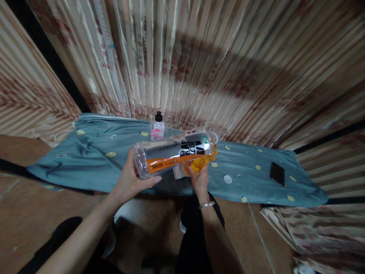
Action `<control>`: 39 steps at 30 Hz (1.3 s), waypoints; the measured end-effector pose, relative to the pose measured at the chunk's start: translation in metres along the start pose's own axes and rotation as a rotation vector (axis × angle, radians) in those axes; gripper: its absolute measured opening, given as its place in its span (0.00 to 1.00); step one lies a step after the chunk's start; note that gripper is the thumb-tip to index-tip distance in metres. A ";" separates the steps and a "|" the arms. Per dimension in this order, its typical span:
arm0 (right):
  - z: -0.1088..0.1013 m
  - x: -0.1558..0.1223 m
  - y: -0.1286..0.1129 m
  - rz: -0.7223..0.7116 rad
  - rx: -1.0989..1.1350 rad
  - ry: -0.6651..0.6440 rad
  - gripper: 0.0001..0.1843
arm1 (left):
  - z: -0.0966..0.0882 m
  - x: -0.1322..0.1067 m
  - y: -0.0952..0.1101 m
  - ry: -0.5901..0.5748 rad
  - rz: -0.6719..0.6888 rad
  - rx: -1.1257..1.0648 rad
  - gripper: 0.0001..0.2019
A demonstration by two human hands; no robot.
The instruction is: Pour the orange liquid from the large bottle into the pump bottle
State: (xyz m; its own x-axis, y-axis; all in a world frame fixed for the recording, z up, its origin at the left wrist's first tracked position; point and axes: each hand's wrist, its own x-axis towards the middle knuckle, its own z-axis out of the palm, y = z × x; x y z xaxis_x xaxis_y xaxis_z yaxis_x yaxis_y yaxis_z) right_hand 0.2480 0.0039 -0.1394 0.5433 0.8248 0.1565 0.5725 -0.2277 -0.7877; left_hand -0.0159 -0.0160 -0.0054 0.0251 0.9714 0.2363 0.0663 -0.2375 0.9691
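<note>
I hold a clear plastic bottle [173, 152] on its side above the blue cloth [97, 156]. Its label is black, white and orange, and its open neck points right. My left hand [129, 179] cups the bottle's base, fingers wrapped under it. My right hand [199, 179] is closed on a crinkled orange piece of label or wrapper [198, 164] just under the bottle's neck end, with a white scrap beside it. A silver bracelet sits on my right wrist.
A small bottle with a black cap and pink label [157, 127] stands at the cloth's far edge. A black phone [277, 174] and a white round cap [227, 179] lie on the cloth to the right. Striped curtains hang behind. My dark-trousered legs are below.
</note>
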 end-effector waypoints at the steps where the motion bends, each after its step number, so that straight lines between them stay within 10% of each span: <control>1: -0.001 0.000 -0.001 0.001 -0.005 -0.009 0.40 | 0.000 0.000 0.000 0.000 -0.014 -0.018 0.45; 39: -0.007 -0.001 0.005 0.067 0.002 -0.052 0.40 | -0.002 -0.001 -0.022 -0.005 0.060 0.037 0.50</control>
State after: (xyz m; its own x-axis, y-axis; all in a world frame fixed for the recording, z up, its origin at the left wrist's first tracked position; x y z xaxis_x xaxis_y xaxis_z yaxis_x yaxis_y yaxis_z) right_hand 0.2547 -0.0017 -0.1387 0.5483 0.8332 0.0722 0.5344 -0.2827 -0.7965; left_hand -0.0198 -0.0115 -0.0271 0.0347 0.9555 0.2931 0.1012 -0.2951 0.9501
